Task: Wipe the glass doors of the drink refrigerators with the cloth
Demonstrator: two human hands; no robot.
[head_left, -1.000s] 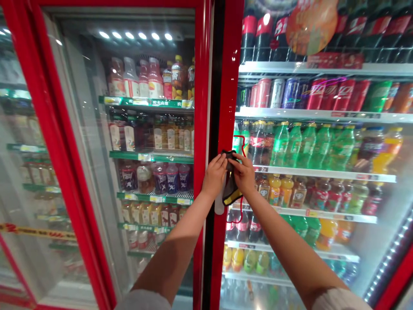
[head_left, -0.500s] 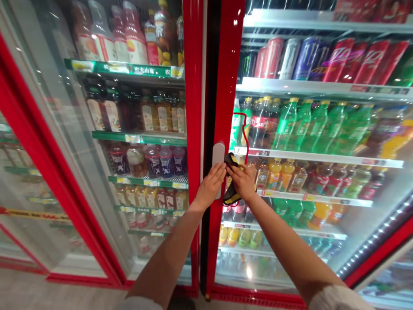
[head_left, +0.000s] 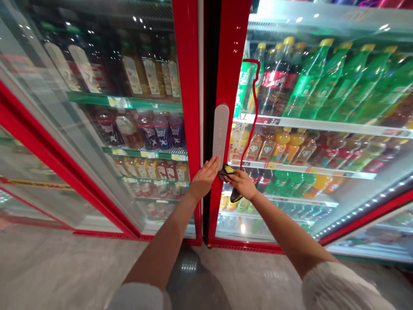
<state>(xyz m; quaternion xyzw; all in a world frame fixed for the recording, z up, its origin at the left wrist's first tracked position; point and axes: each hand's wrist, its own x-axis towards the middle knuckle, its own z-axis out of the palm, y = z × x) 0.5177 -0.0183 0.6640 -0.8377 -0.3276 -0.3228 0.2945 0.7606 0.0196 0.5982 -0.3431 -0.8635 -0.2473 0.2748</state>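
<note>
A long grey door handle (head_left: 221, 133) is fixed upright on the red frame (head_left: 226, 86) of the right-hand cooler door. My left hand (head_left: 205, 177) lies with its fingers stretched out on the lower end of this handle. Close beside it, my right hand (head_left: 242, 184) grips a black and yellow cloth (head_left: 228, 171) and presses it at the handle's lower end. A dark corner of the cloth hangs below my right fingers. My right fingertips are partly hidden in its folds.
Behind the glass of the right-hand cooler stand green soda bottles (head_left: 314, 82) and juice bottles (head_left: 282, 146) on white shelves. The left-hand cooler holds dark drink bottles (head_left: 161, 130) behind its red-framed door (head_left: 187, 86). Below lies a grey floor (head_left: 64, 267).
Both hands have moved down along the handle to its lower end, and the cloth has gone down with my right hand. The view has tilted downward, showing more floor.
</note>
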